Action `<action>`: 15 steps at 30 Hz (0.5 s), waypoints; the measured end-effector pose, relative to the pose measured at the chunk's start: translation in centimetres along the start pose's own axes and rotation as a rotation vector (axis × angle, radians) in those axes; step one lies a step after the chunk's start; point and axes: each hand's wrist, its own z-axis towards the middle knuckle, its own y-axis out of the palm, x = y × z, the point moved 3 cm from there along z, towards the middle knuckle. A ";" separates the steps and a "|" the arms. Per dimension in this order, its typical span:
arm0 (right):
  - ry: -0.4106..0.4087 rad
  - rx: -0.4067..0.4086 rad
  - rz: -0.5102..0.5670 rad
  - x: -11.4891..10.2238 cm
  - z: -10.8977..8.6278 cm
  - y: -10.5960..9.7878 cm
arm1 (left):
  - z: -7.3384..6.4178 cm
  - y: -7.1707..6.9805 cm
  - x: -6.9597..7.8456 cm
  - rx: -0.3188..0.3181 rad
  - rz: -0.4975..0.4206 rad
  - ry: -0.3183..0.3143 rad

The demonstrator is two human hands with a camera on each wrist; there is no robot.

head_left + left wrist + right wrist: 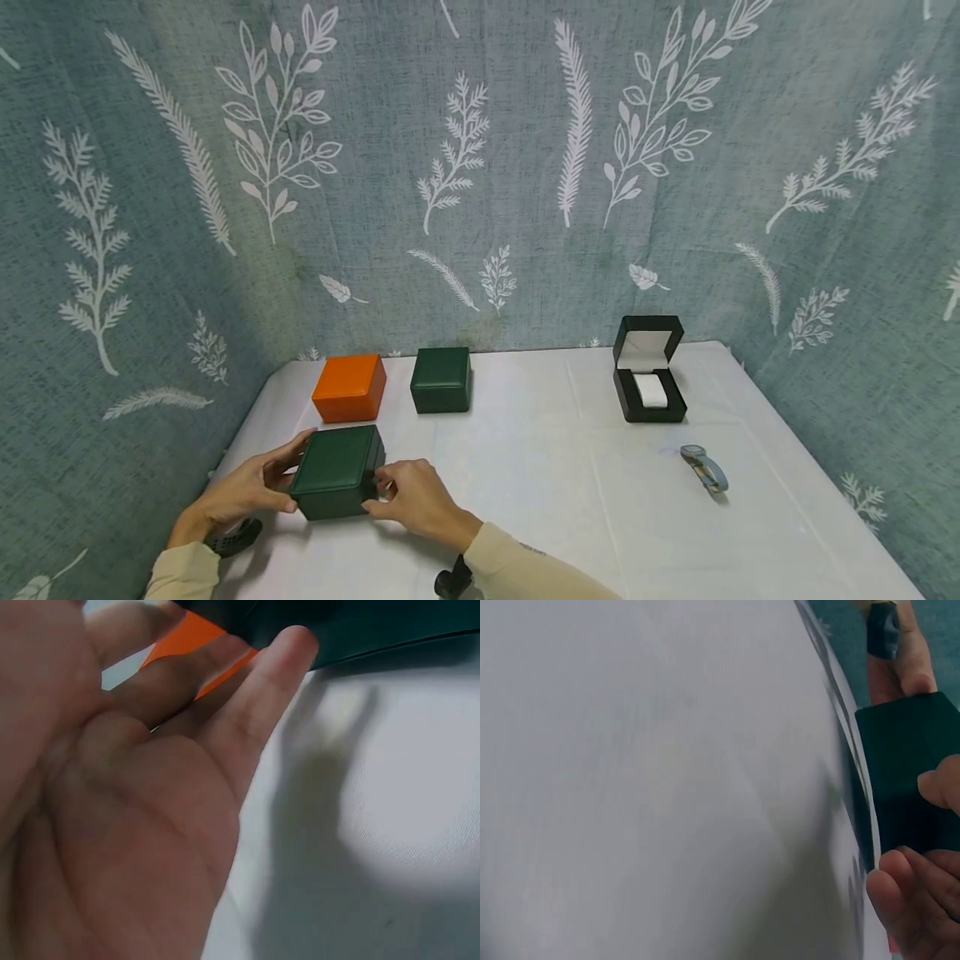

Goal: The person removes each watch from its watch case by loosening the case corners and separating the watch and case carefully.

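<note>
A closed dark green box (336, 471) is held between both hands at the left of the table. My left hand (243, 492) grips its left side, the thumb near the front corner and the fingers behind. On the right side, my right hand (420, 500) has its thumb and bent fingers against the box. In the left wrist view, the fingertips of the left hand (165, 787) meet the green box (375, 630) above the white cloth. The right wrist view has the right hand (922, 907) at one end of the box (904, 765). Whether the box touches the table, I cannot tell.
Behind the held box stand a closed orange box (349, 388) and another closed green box (441, 381). At the back right is an opened black box (649, 371) with a white cushion inside. A wristwatch (703, 468) lies in front of it on the white-covered table (525, 467).
</note>
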 end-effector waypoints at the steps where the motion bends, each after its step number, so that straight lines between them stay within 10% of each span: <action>1: -0.003 -0.003 -0.008 0.1 0.0 -0.2 | 0.1 0.1 0.1 0.009 0.011 0.003; 15: -0.031 -0.021 0.023 2.3 -1.7 -3.4 | 2.8 3.3 2.3 0.061 0.137 0.016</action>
